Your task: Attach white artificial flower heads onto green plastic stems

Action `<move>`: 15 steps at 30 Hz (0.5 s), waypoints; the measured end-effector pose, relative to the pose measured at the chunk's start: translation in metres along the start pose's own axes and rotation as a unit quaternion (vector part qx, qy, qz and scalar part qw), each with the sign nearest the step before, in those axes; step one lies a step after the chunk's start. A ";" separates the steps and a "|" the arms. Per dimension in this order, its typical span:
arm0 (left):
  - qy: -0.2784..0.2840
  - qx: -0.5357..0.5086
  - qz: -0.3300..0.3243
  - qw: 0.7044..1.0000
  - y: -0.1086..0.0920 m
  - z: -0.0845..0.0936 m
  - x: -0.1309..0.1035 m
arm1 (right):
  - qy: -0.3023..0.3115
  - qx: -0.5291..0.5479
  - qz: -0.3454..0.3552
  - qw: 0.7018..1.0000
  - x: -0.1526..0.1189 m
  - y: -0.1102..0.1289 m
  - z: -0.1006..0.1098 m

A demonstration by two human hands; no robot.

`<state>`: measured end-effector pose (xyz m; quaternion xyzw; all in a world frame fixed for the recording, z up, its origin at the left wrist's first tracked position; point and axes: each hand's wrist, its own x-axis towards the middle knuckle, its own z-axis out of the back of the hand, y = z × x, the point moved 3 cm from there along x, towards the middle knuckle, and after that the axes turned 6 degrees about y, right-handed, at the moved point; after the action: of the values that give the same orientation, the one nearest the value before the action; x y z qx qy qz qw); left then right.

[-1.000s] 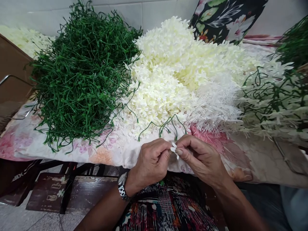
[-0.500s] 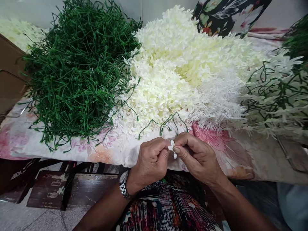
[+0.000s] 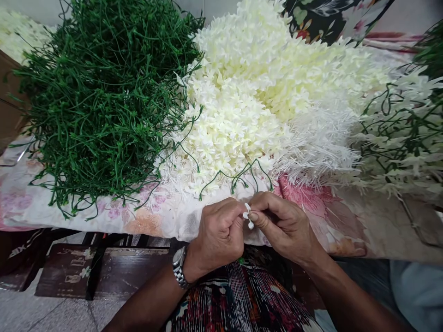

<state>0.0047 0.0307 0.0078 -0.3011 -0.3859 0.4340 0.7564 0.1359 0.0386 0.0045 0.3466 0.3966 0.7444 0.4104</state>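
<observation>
together, your two hands pinch a small white flower low in the centre.

your left hand [image 3: 221,229] and right hand [image 3: 285,226] both close fingertips on the white flower [image 3: 248,216], below the cream blossoms [image 3: 235,124].

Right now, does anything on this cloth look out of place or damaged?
A few green stems look stray: they lie across the front edge of the white flowers, apart from the big green pile on the left. I see no clear damage, though the heaps hide much.
</observation>
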 end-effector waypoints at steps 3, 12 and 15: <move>-0.005 0.008 -0.007 1.000 0.000 0.000 0.000 | -0.008 -0.016 0.008 1.000 0.000 0.000 -0.001; -0.027 -0.107 0.064 0.992 -0.002 0.003 0.002 | -0.073 0.001 0.014 0.997 -0.010 0.001 0.007; -0.036 -0.100 0.070 0.992 -0.005 0.007 0.004 | -0.077 0.001 0.008 0.997 -0.014 -0.001 0.012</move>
<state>0.0023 0.0327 0.0163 -0.3855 -0.4321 0.4553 0.6763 0.1516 0.0301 0.0065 0.4068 0.3621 0.7180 0.4335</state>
